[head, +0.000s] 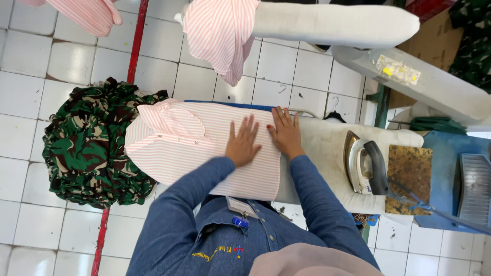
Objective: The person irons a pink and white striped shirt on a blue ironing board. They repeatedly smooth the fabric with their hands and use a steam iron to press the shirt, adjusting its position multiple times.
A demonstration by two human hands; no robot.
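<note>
A garment pressing room, probably in a clothing factory: padded ironing boards (327, 148), an iron (364, 168) on its rest, striped shirts (199, 148), and a heap of camouflage clothing (87, 148) on the white-tiled floor (30, 225)

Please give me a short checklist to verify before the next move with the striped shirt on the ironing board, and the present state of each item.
1. Pink-and-white striped cotton shirt lies over the padded white ironing board: ok.
2. Left hand flat on the shirt: ok.
3. Right hand flat on the shirt, beside the left: ok.
4. Metal iron with black handle parked apart from both hands: ok.
5. Iron hot or cold: cannot tell.
6. Pile of green camouflage fabric touches the hanging shirt end: not ok.
</note>
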